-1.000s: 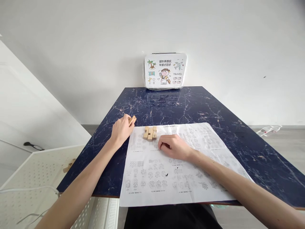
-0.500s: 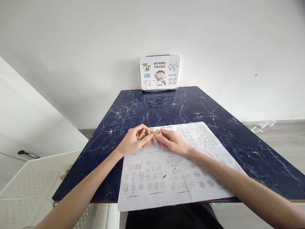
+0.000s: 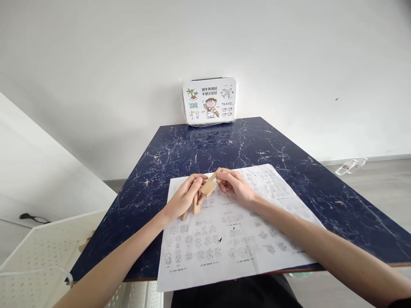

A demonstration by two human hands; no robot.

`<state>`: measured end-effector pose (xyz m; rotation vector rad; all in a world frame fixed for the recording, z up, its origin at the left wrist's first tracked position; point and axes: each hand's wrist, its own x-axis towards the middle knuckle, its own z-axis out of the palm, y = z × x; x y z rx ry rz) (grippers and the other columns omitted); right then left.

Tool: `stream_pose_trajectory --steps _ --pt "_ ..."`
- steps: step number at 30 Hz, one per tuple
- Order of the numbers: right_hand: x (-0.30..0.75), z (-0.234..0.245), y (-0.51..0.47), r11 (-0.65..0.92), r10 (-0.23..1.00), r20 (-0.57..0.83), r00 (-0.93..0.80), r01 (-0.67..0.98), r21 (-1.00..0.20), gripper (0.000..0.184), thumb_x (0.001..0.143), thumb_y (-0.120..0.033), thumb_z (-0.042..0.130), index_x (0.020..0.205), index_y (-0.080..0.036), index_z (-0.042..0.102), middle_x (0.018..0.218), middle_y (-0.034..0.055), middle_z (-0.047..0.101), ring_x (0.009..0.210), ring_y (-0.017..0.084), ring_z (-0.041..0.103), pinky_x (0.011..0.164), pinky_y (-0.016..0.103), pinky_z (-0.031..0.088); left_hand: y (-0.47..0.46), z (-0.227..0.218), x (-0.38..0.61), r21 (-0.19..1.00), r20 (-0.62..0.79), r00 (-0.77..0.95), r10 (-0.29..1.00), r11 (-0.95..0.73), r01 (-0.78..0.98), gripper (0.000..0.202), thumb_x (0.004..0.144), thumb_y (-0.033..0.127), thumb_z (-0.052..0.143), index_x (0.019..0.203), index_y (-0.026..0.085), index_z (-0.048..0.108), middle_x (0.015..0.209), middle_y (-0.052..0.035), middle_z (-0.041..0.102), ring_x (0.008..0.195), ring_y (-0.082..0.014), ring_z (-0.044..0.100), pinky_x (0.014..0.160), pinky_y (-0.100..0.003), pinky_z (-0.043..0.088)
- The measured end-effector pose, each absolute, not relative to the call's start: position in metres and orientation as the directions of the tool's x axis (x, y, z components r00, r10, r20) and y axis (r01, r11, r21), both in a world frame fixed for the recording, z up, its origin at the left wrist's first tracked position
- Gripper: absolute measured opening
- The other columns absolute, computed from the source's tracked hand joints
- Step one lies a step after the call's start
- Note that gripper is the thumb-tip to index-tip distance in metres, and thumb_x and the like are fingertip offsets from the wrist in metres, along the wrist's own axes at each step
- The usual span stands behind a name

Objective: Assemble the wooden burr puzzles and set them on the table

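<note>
My left hand (image 3: 184, 199) is closed round several notched wooden puzzle pieces (image 3: 196, 207) whose ends stick out below my fingers. My right hand (image 3: 235, 187) pinches the upper end of another notched wooden bar (image 3: 210, 185), which slants down to the left hand's pieces and touches them. Both hands hover just above a printed instruction sheet (image 3: 237, 239) with rows of small diagrams. The sheet lies on a dark blue marble-pattern table (image 3: 244, 141) and overhangs its near edge.
A white cartoon-printed box (image 3: 209, 101) stands against the wall at the table's far edge. A white perforated basket (image 3: 35, 252) sits low on the left, with a wooden piece inside. A plastic bottle (image 3: 348, 165) lies on the floor at right.
My left hand brought a wooden piece in from the table's left onto the sheet. My right hand picked up the pieces lying there, and both hands now hold pieces together, slightly nearer to me.
</note>
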<state>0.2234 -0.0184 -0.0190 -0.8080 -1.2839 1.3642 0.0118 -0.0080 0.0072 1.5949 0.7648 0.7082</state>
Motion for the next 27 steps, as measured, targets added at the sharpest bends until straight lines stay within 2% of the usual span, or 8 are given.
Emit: stream_pose_trajectory --steps 3,7,9,13,17,20,23,27 --pt "0.223 -0.018 -0.018 0.1 0.962 0.16 -0.223 -0.259 -0.961 0.033 0.095 -0.046 0.062 0.074 -0.021 0.056 0.06 -0.0024 0.053 0.051 0.011 0.038 0.049 0.027 0.027 -0.01 0.006 0.015 0.985 0.037 0.616 0.787 -0.131 0.109 0.037 0.108 0.051 0.044 0.127 0.021 0.054 0.086 -0.003 0.067 0.074 -0.0171 0.063 0.073 -0.031 0.052" --pt "0.224 -0.018 -0.016 0.057 0.979 0.112 -0.173 -0.298 -0.953 0.036 0.093 -0.047 0.063 0.07 -0.022 0.054 0.055 -0.0031 0.05 0.049 0.011 0.036 0.048 0.028 0.025 -0.011 0.006 0.016 0.974 0.065 0.611 0.789 -0.184 0.134 0.039 0.108 0.05 0.046 0.133 0.021 0.054 0.109 -0.0091 0.072 0.086 -0.0195 0.068 0.082 -0.034 0.053" --pt "0.224 -0.019 -0.015 0.048 0.983 0.102 -0.15 -0.328 -0.944 0.037 0.092 -0.047 0.064 0.068 -0.022 0.052 0.053 -0.0038 0.048 0.047 0.011 0.033 0.048 0.028 0.024 -0.01 0.006 0.016 0.969 0.063 0.615 0.786 -0.195 0.151 0.041 0.108 0.05 0.046 0.136 0.021 0.055 0.114 -0.0103 0.072 0.089 -0.02 0.069 0.08 -0.032 0.052" --pt "0.225 -0.02 -0.012 0.038 0.986 0.093 -0.136 -0.36 -0.932 0.036 0.091 -0.047 0.065 0.068 -0.022 0.052 0.053 -0.0046 0.046 0.046 0.011 0.03 0.048 0.029 0.024 -0.009 0.001 0.015 0.973 0.017 0.616 0.787 -0.156 0.172 0.043 0.109 0.05 0.044 0.139 0.022 0.055 0.108 -0.0105 0.074 0.094 -0.0218 0.068 0.065 -0.027 0.046" --pt "0.226 -0.021 -0.011 0.036 0.986 0.093 -0.138 -0.368 -0.929 0.036 0.09 -0.049 0.066 0.069 -0.023 0.054 0.053 -0.0045 0.046 0.047 0.011 0.031 0.048 0.029 0.024 -0.009 -0.004 0.015 0.977 -0.039 0.625 0.78 -0.103 0.189 0.045 0.109 0.053 0.042 0.14 0.023 0.054 0.107 -0.011 0.076 0.089 -0.0209 0.07 0.061 -0.027 0.047" --pt "0.227 -0.023 -0.011 0.04 0.984 0.099 -0.149 -0.358 -0.933 0.038 0.091 -0.05 0.066 0.068 -0.023 0.053 0.053 -0.0042 0.047 0.047 0.012 0.031 0.049 0.029 0.027 -0.009 -0.002 0.015 0.975 -0.039 0.629 0.776 -0.109 0.196 0.046 0.108 0.053 0.044 0.141 0.023 0.055 0.111 -0.012 0.076 0.097 -0.0236 0.072 0.075 -0.031 0.054" --pt "0.227 -0.026 -0.009 0.045 0.983 0.104 -0.154 -0.349 -0.936 0.039 0.093 -0.051 0.064 0.068 -0.023 0.052 0.054 -0.0042 0.047 0.047 0.011 0.032 0.05 0.029 0.03 -0.008 0.001 0.017 0.985 -0.05 0.634 0.772 -0.066 0.158 0.045 0.106 0.053 0.047 0.141 0.025 0.056 0.126 -0.0133 0.073 0.109 -0.0271 0.072 0.091 -0.038 0.056" --pt "0.227 -0.027 -0.01 0.046 0.983 0.104 -0.152 -0.341 -0.939 0.04 0.094 -0.051 0.063 0.068 -0.022 0.052 0.054 -0.0041 0.047 0.048 0.011 0.033 0.05 0.029 0.031 -0.007 0.003 0.018 0.995 -0.074 0.615 0.785 0.02 0.093 0.048 0.103 0.054 0.053 0.14 0.024 0.058 0.129 -0.0146 0.073 0.115 -0.0288 0.072 0.091 -0.037 0.057"
